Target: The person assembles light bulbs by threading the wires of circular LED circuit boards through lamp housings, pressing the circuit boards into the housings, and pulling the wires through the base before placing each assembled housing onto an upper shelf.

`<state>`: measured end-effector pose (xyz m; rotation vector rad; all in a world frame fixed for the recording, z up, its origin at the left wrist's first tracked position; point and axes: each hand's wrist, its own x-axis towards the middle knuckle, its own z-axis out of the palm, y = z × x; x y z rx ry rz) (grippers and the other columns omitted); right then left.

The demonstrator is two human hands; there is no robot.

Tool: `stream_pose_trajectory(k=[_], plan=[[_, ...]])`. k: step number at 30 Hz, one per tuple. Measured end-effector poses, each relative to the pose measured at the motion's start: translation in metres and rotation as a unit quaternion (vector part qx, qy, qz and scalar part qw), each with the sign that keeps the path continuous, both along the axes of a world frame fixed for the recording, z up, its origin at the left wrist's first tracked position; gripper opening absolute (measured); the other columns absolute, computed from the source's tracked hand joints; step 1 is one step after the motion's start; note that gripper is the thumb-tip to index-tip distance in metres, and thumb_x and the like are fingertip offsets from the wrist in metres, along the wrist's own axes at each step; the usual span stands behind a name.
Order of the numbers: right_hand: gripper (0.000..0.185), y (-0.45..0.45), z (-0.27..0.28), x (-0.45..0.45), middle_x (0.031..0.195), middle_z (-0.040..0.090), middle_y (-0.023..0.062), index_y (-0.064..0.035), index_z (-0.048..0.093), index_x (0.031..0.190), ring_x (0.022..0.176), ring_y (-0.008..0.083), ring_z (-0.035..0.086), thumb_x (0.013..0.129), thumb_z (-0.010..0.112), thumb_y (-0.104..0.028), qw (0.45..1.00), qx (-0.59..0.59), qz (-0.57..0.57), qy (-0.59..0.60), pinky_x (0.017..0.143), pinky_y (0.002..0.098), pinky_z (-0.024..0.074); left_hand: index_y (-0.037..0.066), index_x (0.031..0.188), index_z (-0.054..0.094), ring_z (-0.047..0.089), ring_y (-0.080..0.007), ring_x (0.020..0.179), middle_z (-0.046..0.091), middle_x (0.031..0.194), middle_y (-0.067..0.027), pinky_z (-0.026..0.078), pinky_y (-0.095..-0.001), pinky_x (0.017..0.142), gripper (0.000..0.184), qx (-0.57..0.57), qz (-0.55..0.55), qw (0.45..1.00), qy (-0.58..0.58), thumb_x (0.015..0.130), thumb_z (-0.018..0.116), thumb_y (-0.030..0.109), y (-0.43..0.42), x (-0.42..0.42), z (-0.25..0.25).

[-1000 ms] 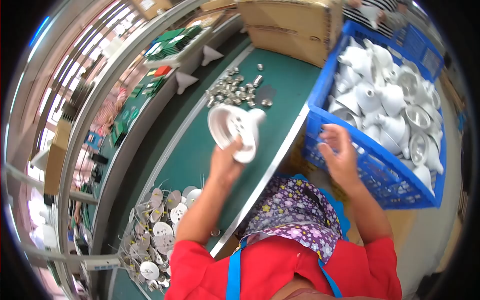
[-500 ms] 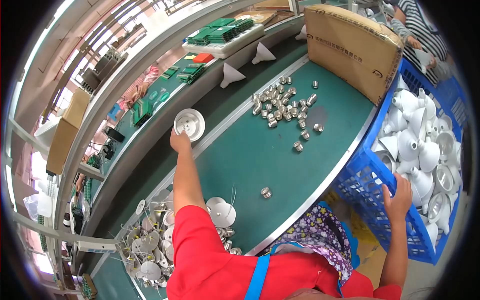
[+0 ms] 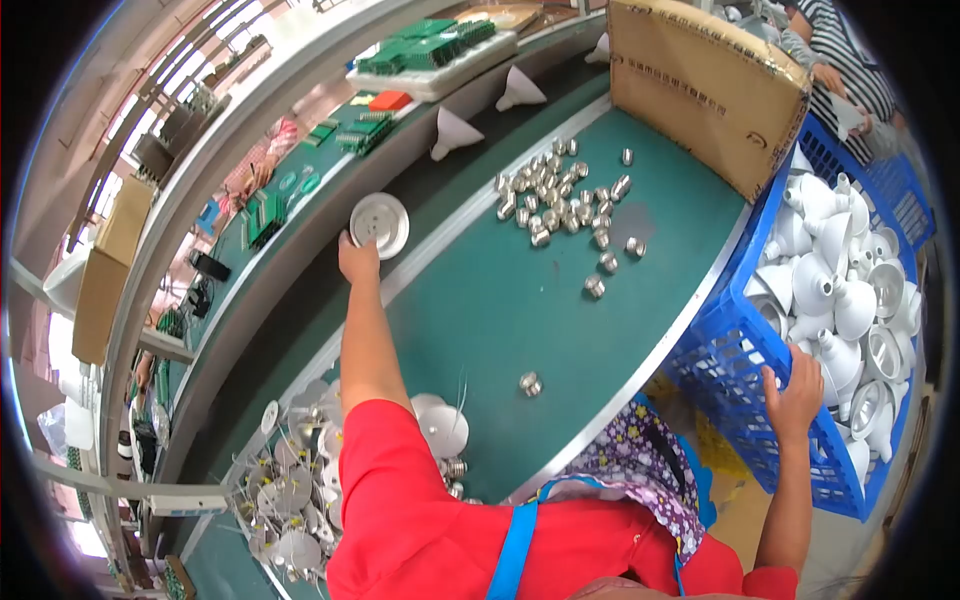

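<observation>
Stretched out over the dark conveyor lane, my left hand grips the near edge of a white lamp housing, whose round open side faces up. My right hand is closed over the near rim of a blue plastic basket. Inside the basket lie many white funnel-shaped lamp housings. Silver screw caps are heaped on the green bench, with one cap lying apart nearer to me. Beside my left arm is a pile of round white discs with thin wires.
Two white housings stand farther along the lane. A cardboard sheet rises at the bench's far end. Green circuit boards lie on a white tray on the ledge. A co-worker in a striped shirt is at the far right.
My left hand has moved slightly farther forward over the lane with the lamp housing. My right hand stays on the basket rim. The whole view has shifted a little.
</observation>
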<state>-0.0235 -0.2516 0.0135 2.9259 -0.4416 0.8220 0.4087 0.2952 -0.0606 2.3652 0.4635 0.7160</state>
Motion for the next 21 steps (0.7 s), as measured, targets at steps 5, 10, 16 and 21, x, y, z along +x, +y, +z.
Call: stream_pose_trajectory(k=[5, 10, 16, 21], plan=[[0.045, -0.007, -0.003, -0.004, 0.103, 0.057, 0.0155, -0.0014, 0.052, 0.116, 0.095, 0.0333, 0.054, 0.082, 0.064, -0.027, 0.999, -0.025, 0.023, 0.014, 0.082, 0.0409, 0.0417, -0.001, 0.097, 0.063, 0.062, -0.0329, 0.094, 0.064, 0.1, -0.0209, 0.048, -0.0405, 0.082, 0.041, 0.183, -0.156, 0.948, 0.208, 0.073, 0.065, 0.032, -0.004, -0.05, 0.047], [0.043, -0.009, -0.006, -0.005, 0.103, 0.058, 0.015, -0.0019, 0.052, 0.115, 0.095, 0.0329, 0.054, 0.081, 0.065, -0.024, 0.997, -0.029, 0.066, -0.03, 0.084, 0.0407, 0.0419, 0.003, 0.09, 0.068, 0.065, -0.0288, 0.077, 0.067, 0.084, -0.0154, 0.05, -0.0377, 0.073, 0.043, 0.292, -0.415, 0.763, 0.399, 0.077, 0.064, 0.044, -0.046, -0.172, 0.074], [0.042, -0.012, -0.006, -0.009, 0.104, 0.057, 0.014, -0.0036, 0.053, 0.115, 0.096, 0.0315, 0.053, 0.078, 0.066, -0.02, 0.993, -0.003, 0.096, -0.063, 0.085, 0.0401, 0.0412, 0.006, 0.093, 0.069, 0.064, -0.0278, 0.085, 0.067, 0.091, -0.0136, 0.05, -0.0373, 0.077, 0.047, 0.353, -0.375, 0.717, 0.47, 0.07, 0.069, 0.048, -0.083, -0.26, 0.093], [0.038, -0.011, -0.002, -0.013, 0.107, 0.056, 0.0141, -0.0031, 0.054, 0.111, 0.102, 0.0316, 0.05, 0.077, 0.066, -0.016, 0.985, 0.003, 0.13, -0.111, 0.09, 0.0397, 0.039, 0.008, 0.086, 0.067, 0.063, -0.0305, 0.075, 0.067, 0.084, -0.0128, 0.049, -0.0383, 0.069, 0.029, 0.271, -0.37, 0.787, 0.413, 0.072, 0.069, 0.033, -0.085, -0.261, 0.055]])
